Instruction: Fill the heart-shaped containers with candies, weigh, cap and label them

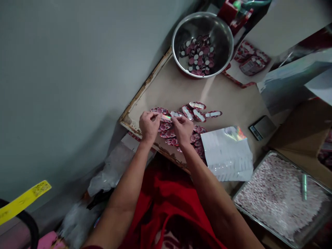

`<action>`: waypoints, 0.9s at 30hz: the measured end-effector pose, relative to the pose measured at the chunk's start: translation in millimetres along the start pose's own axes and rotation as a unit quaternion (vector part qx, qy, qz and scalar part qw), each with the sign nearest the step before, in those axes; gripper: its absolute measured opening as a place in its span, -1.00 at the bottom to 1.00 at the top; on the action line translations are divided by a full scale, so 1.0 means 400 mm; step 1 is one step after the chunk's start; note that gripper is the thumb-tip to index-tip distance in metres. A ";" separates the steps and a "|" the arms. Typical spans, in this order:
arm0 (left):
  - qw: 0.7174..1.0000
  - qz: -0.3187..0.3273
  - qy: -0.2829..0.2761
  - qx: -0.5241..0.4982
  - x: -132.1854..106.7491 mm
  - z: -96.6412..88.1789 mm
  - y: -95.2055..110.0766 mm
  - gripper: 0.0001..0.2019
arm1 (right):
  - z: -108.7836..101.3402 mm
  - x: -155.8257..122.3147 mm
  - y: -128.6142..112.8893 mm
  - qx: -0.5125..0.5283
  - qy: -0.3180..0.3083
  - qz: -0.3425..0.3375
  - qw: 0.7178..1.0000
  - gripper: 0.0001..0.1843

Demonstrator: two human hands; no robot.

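A shiny sticker strip [166,118] with a rainbow glint stretches between my two hands, above one of the small oval-topped packages. My left hand [149,125] pinches its left end, and my right hand [183,128] pinches the other end. Several packages with round pink caps on top, such as this package [165,127], stand just below and around my fingers. Others to the right, like this package [199,115], have a silvery strip across the top. A stack of white sticker sheets [225,150] lies right of my right wrist.
A steel bowl [178,65] of small pink and white caps stands at the back. At right are a small digital scale [262,128], a cardboard box [293,135] and a metal tray [237,197] of pale bits. A wall [77,69] borders the table's left edge.
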State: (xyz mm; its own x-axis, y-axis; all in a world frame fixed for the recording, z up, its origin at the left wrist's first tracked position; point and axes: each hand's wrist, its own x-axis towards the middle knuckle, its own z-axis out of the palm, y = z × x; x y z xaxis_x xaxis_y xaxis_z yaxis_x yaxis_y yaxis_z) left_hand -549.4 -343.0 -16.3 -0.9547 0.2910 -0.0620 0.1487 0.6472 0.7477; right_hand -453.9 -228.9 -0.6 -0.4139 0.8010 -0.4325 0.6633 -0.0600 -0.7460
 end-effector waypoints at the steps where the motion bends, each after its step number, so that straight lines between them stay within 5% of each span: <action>1: 1.000 0.009 0.011 0.024 0.027 0.000 -0.018 -0.90 | 0.030 0.020 -0.013 -0.049 0.006 -0.015 0.999 -0.66; 8: 0.997 -0.003 0.017 0.076 0.090 0.025 -0.085 -0.88 | 0.117 0.084 -0.053 -0.224 0.012 -0.051 0.973 -0.67; 27: 1.000 0.000 0.020 0.024 0.095 0.041 -0.113 -0.89 | 0.136 0.101 -0.041 -0.220 0.002 -0.050 0.974 -0.71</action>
State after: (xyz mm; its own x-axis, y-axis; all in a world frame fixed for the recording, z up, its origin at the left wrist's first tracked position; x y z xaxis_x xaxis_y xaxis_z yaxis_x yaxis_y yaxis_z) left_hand -588.4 -349.6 -63.4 -0.9639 0.2640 -0.0344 0.1608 0.6801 0.7152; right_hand -515.5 -228.1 -33.3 -0.4885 0.7919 -0.3663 0.8229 0.2786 -0.4952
